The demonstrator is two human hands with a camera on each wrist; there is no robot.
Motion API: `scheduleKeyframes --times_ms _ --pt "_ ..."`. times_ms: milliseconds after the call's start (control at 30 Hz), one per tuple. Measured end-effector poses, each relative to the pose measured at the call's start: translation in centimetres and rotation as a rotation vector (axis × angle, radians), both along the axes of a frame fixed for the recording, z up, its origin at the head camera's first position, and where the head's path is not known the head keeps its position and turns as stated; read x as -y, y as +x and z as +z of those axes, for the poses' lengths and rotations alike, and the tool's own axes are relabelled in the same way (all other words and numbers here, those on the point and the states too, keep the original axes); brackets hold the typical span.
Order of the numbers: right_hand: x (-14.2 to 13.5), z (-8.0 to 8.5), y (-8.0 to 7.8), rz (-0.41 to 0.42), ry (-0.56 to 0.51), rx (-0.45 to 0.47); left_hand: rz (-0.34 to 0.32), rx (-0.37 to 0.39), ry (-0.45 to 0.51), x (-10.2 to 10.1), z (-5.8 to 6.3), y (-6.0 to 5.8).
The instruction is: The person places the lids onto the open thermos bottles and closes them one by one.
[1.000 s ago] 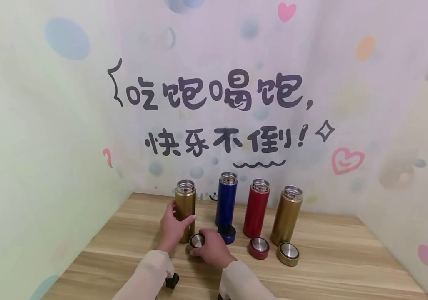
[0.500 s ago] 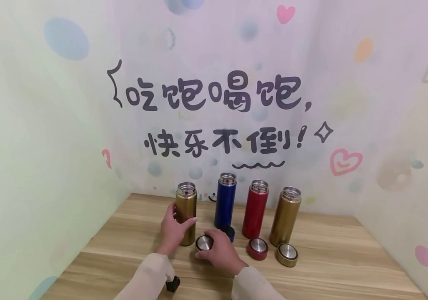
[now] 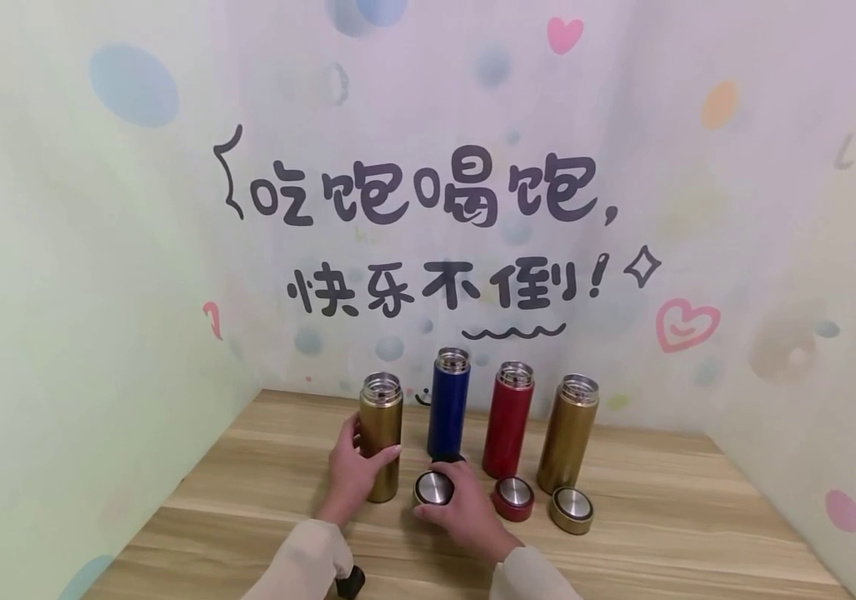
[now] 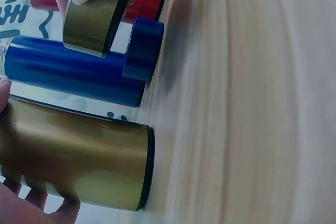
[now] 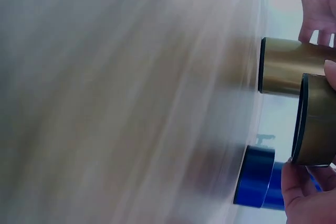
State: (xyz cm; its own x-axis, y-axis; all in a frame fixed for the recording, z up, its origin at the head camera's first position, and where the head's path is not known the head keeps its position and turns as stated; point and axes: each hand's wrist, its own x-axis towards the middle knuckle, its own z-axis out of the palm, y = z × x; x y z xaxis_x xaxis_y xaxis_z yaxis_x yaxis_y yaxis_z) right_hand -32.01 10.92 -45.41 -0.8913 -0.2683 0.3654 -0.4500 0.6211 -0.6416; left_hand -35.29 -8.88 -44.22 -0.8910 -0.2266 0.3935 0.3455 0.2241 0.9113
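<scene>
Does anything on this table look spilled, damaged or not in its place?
Nothing stands out. All four bottles stand upright. The red lid, blue lid and one gold lid rest on the table, and the right hand holds the other gold lid. No spill or damage shows.

Gold bottles (image 3: 381,425) (image 3: 568,437), two; blue bottle (image 3: 448,412), one; red bottle (image 3: 508,423), one; gold lids (image 3: 433,488) (image 3: 571,508), two; blue lid (image 4: 143,50), one; red lid (image 3: 513,497), one.

In head view, saw little of the blue lid (image 3: 448,458) behind the gold lid (image 3: 433,489) and right hand (image 3: 470,512).
</scene>
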Motion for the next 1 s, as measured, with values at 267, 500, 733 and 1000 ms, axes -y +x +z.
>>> scheduleKeyframes --times_ms 267,500,733,1000 --pt "-1.4 0.6 0.3 -0.032 0.000 -0.022 -0.027 -0.014 0.013 -0.8 -0.1 0.3" --pt "-2.0 1.3 0.4 -0.072 -0.004 -0.013 -0.046 -0.020 0.019 -1.5 -0.3 0.5" --pt "-2.9 1.6 0.6 -0.091 0.001 -0.079 -0.060 -0.014 0.016 -2.1 -0.2 0.8" --pt "-3.9 1.6 0.5 -0.120 0.028 -0.119 -0.099 0.006 0.017 -3.1 0.0 0.8"
